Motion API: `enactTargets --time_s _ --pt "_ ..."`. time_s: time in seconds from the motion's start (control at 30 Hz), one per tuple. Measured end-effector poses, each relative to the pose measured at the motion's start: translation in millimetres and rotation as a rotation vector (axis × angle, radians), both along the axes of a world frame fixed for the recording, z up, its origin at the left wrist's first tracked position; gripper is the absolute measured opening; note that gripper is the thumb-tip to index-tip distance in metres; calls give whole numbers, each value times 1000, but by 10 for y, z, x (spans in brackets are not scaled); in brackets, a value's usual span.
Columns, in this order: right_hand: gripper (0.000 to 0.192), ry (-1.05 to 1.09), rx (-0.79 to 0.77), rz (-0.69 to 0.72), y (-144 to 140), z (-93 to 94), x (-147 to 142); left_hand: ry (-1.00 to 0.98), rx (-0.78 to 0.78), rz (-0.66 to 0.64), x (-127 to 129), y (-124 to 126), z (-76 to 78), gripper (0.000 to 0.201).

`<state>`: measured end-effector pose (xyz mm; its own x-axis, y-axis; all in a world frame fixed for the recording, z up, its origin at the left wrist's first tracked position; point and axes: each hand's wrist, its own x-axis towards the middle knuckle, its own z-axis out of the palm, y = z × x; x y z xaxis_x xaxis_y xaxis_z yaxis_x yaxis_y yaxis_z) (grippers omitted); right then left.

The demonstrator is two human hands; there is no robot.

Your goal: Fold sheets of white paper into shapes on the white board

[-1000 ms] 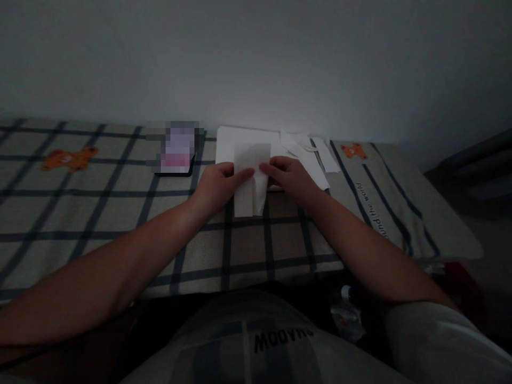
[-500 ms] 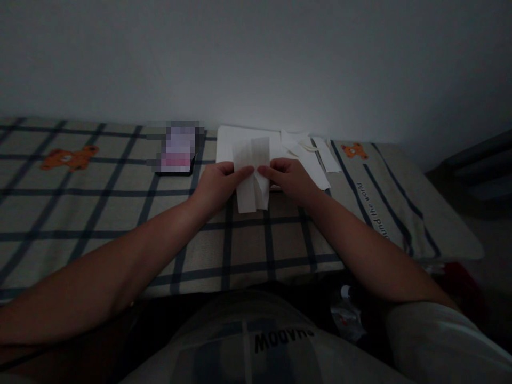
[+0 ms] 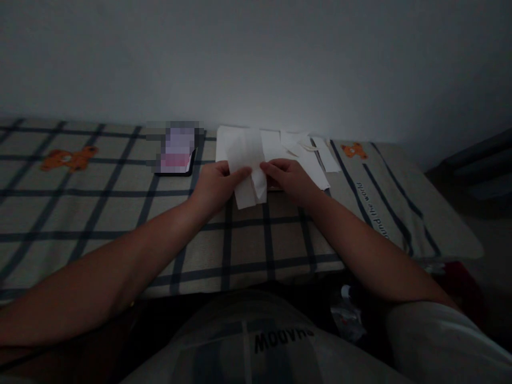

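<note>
A folded piece of white paper [image 3: 245,186] is held up between my two hands over the checked cloth. My left hand [image 3: 216,181] pinches its left side, the thumb lying across the front and the fingers behind. At the right edge, my right hand [image 3: 286,176] grips the paper between thumb and forefinger. A crease runs down the lower part, where a flap stands slightly out. Behind the hands lie white sheets [image 3: 232,136], partly hidden by the held paper.
Torn paper strips [image 3: 328,154] lie right of the sheets. A phone [image 3: 178,149], its screen blurred out, rests to the left. The checked tablecloth [image 3: 120,213] runs up to a grey wall [image 3: 256,64]. Below the right edge is a clear plastic bottle or bag [image 3: 348,314].
The held paper has tilted and shifted slightly left, its bottom edge a little higher. My right fingers have moved slightly up along its right edge. Both hands keep their hold.
</note>
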<state>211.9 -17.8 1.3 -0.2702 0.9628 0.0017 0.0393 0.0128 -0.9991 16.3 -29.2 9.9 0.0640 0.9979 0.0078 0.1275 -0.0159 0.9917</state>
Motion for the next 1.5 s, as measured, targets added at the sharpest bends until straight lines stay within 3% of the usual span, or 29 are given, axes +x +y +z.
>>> enactTargets --time_s 0.23,0.43,0.53,0.63,0.83,1.03,1.23,1.5 --pt "40 -65 2 -26 -27 48 7 2 21 12 -25 49 -66 35" --pt "41 -164 140 -76 -32 54 14 -16 -13 -1 -3 48 -67 35" --pt "41 -175 171 -96 -35 47 11 67 -25 0 0 29 -44 38" --pt "41 -132 127 -88 -41 48 3 108 -24 -11 -11 22 -35 38" --pt "38 -76 19 9 -16 -2 23 -34 3 13 -28 72 -93 33" --pt "38 -139 46 -12 -19 15 32 -107 -19 12 1 79 -86 33" --pt "38 -243 173 -56 -27 37 24 -78 -51 16 2 69 -95 39" --pt "39 -136 85 -1 -42 38 25 -101 -19 27 -12 58 -58 40"
